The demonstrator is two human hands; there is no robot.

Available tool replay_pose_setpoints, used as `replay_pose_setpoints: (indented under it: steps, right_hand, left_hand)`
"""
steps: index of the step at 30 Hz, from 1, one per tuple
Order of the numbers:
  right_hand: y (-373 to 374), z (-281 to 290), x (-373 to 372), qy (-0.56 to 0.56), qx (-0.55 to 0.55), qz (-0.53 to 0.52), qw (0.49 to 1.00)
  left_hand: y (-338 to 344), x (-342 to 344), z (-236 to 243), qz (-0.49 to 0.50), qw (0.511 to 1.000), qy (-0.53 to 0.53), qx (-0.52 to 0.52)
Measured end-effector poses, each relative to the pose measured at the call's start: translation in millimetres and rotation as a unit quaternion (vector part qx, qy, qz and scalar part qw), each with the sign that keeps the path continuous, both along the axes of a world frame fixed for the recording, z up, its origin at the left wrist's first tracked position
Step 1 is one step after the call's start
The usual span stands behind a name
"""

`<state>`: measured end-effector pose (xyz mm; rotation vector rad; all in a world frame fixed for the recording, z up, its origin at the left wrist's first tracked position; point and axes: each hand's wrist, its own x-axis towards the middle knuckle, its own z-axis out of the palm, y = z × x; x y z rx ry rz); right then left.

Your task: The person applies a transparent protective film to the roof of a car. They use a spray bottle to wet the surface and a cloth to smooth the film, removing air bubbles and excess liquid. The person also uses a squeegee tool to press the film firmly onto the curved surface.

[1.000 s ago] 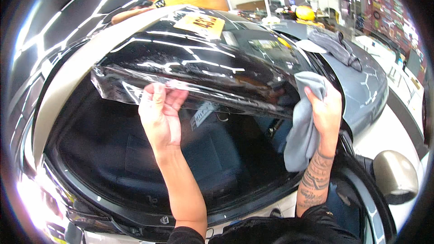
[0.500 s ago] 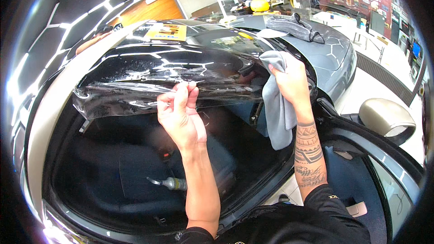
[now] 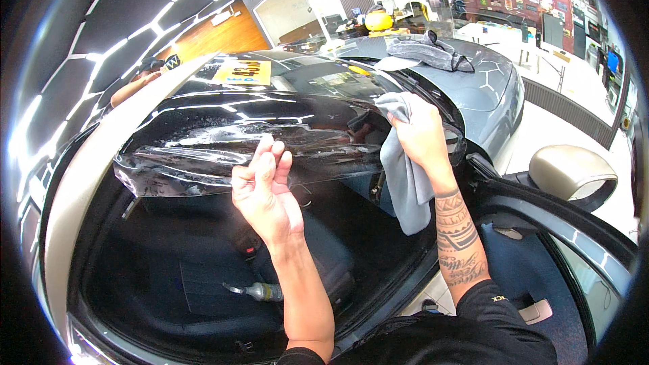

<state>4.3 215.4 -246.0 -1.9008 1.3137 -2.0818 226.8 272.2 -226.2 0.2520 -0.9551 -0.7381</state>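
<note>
A dark, glossy sheet of film (image 3: 182,172) spans the top of the open car doorway, creased and wet-looking, its lower edge loose above the cabin. My left hand (image 3: 267,196) is closed at the middle of that edge, thumb and fingers pinched together on the film. Bunched in my right hand (image 3: 420,136) is a grey cloth (image 3: 407,186), its long end hanging down past my wrist. The right hand is at the film's right end. Inside the cabin, a bottle with a nozzle (image 3: 260,291) lies on the dark seat below my left forearm.
A beige door pillar (image 3: 78,169) curves along the left. The open door (image 3: 541,213), with a beige mirror (image 3: 573,172), stands at the right. Beyond are a grey car hood (image 3: 466,84) with a dark cloth bundle (image 3: 433,54), and a person (image 3: 138,82) at far left.
The view has shifted slightly. My left fingers have changed their angle on the film, and its loose left part hangs a little lower. The right hand keeps the cloth.
</note>
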Motion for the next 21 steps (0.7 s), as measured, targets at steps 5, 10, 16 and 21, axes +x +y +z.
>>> replay_pose_setpoints:
  steps: [5, 10, 16, 21]
  right_hand:
    - [3, 1, 4, 0.005, -0.013, -0.017, 1.000]
    - [5, -1, 7, 0.027, 0.011, -0.034, 0.999]
    - [-11, -12, -6, 0.073, 0.119, -0.224, 0.965]
    - [48, 62, 103, 0.124, 0.044, -0.127, 0.983]
  left_hand:
    - [-8, 4, 0, -0.035, 0.999, -0.006, -0.032]
    - [-13, 9, -3, -0.037, 0.998, -0.016, -0.043]
    - [-8, 16, -9, -0.027, 0.999, -0.032, -0.034]
    - [-17, 13, -13, -0.011, 1.000, -0.010, -0.013]
